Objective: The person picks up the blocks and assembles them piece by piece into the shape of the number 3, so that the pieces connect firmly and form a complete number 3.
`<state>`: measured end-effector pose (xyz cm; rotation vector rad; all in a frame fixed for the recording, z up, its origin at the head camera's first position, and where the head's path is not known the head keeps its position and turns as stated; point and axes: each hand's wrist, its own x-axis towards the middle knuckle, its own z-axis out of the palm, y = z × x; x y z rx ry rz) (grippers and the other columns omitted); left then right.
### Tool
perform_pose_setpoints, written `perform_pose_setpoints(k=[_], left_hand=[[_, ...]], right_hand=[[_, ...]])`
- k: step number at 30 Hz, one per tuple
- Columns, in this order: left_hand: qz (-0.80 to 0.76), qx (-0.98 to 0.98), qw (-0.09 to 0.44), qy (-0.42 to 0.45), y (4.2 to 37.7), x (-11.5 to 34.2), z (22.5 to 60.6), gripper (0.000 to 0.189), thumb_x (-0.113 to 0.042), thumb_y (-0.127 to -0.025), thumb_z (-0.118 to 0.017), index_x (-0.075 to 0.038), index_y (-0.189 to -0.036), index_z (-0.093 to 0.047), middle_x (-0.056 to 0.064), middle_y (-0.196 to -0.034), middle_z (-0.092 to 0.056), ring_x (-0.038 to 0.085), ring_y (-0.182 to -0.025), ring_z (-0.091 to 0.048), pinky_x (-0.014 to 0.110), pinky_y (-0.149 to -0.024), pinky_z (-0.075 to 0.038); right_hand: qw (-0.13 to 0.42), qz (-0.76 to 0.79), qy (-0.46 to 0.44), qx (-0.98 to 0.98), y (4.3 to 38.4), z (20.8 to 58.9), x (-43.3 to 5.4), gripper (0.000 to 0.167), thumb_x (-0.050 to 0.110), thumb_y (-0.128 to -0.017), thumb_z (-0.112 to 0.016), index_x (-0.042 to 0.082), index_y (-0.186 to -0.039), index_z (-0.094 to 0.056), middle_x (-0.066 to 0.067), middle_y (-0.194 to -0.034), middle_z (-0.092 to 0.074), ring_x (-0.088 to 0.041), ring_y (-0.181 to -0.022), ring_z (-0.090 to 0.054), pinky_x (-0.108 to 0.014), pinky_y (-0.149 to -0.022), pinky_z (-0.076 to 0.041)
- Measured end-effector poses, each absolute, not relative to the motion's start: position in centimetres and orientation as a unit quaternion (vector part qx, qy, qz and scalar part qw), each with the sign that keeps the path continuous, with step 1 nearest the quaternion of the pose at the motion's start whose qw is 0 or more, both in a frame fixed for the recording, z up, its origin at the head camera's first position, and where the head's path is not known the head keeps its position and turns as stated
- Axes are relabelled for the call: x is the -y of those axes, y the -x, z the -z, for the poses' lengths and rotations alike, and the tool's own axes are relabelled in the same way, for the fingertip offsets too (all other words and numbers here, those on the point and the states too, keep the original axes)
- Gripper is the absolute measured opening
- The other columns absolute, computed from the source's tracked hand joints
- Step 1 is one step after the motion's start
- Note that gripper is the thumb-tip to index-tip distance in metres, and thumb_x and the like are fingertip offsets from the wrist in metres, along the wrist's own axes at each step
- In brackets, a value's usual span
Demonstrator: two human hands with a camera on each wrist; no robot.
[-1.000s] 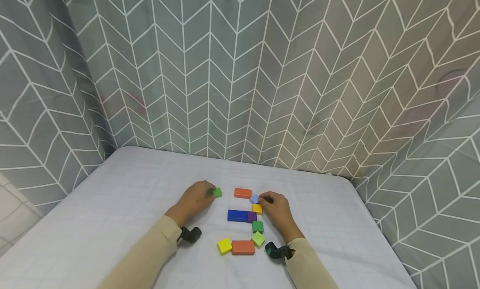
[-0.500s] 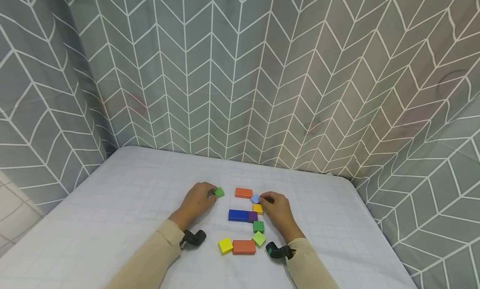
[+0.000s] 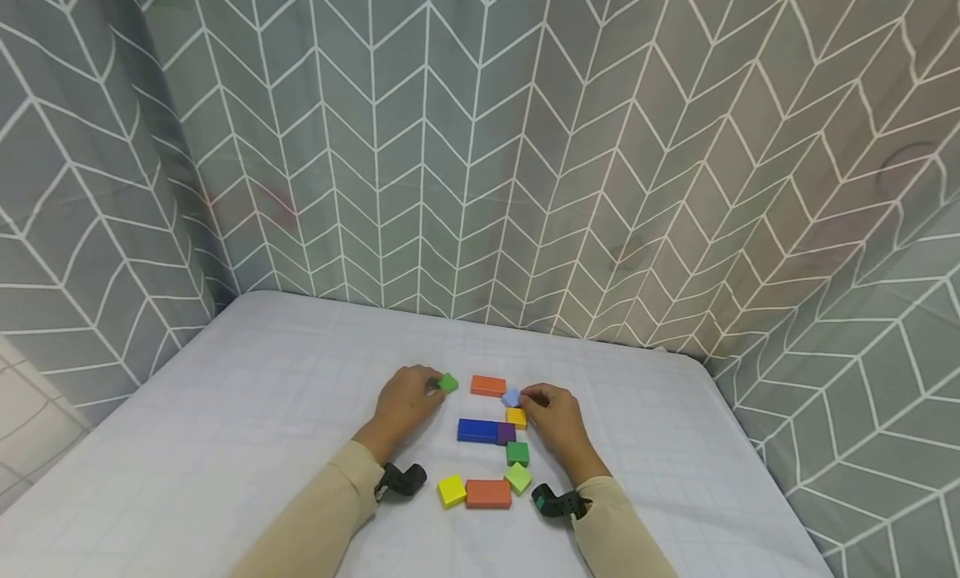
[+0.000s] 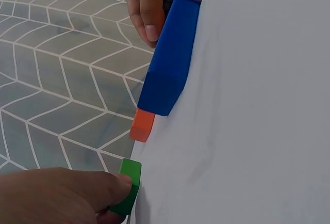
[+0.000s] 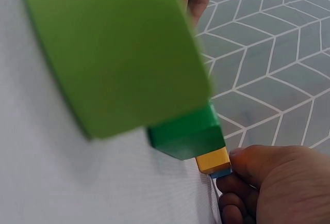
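Observation:
My left hand point(image 3: 407, 401) pinches a small green block point(image 3: 448, 384) between thumb and fingers, just left of an orange rectangular block point(image 3: 488, 386). In the left wrist view that green block point(image 4: 133, 175) stands apart from the orange one. At the other end of the orange block, my right hand point(image 3: 555, 415) has its thumb and fingertips on a light blue block point(image 3: 511, 398). An amber block point(image 3: 516, 418) sits just below it. The right wrist view shows only a sliver of the light blue block point(image 5: 221, 173), beside the right fingers.
Below run a long blue block point(image 3: 477, 430), a purple block point(image 3: 506, 433), a darker green block point(image 3: 517, 454), a lime block point(image 3: 517, 479), a red block point(image 3: 488, 494) and a yellow block point(image 3: 452, 491). All lie on a white-covered table point(image 3: 262, 394); a patterned curtain point(image 3: 450, 186) hangs behind.
My left hand has moved right with the green block, bringing it closer to the orange block. My right hand has stayed at the light blue block.

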<state>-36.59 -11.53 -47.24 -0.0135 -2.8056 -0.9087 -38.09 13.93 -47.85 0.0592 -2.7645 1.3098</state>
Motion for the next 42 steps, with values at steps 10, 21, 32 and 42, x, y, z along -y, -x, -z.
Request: perform_pose_setpoints(k=[10,21,32,42], left_hand=[[0.312,0.945,0.095,-0.017,36.8,10.3,47.5,0.035,-0.03,-0.087,-0.077,-0.011,-0.116,-0.072,0.006,-0.117,-0.071,0.026,-0.114,-0.063,0.045,-0.099,-0.051],[0.338,0.936,0.097,0.002,36.8,10.3,47.6,0.032,-0.03,-0.086,-0.077,-0.013,-0.113,-0.073,0.006,-0.119,-0.071,0.027,-0.117,-0.063,0.048,-0.101,-0.049],[0.346,0.933,0.098,0.013,36.9,10.0,47.4,0.032,-0.03,-0.086,-0.077,-0.015,-0.114,-0.073,0.004,-0.12,-0.071,0.026,-0.119,-0.062,0.047,-0.103,-0.048],[0.342,0.933,0.108,0.016,36.8,10.0,47.7,0.031,-0.031,-0.087,-0.077,-0.016,-0.114,-0.073,0.003,-0.12,-0.071,0.025,-0.119,-0.062,0.047,-0.103,-0.047]], right_hand=[[0.04,-0.437,-0.017,0.898,38.1,47.7,-13.8,0.014,0.024,-0.093,-0.069,0.015,-0.102,-0.075,0.001,-0.095,-0.068,-0.019,-0.092,-0.059,-0.037,-0.085,-0.053],[0.043,-0.44,-0.021,0.897,38.1,47.9,-13.8,0.013,0.024,-0.093,-0.069,0.016,-0.102,-0.075,0.001,-0.096,-0.069,-0.018,-0.092,-0.059,-0.037,-0.086,-0.053],[0.055,-0.431,-0.023,0.9,38.2,47.8,-14.0,0.013,0.024,-0.093,-0.07,0.016,-0.101,-0.076,0.001,-0.096,-0.07,-0.018,-0.092,-0.06,-0.038,-0.086,-0.053],[0.045,-0.44,-0.019,0.897,38.0,47.9,-13.9,0.013,0.024,-0.093,-0.07,0.016,-0.101,-0.075,0.001,-0.096,-0.07,-0.018,-0.092,-0.06,-0.037,-0.086,-0.053]])
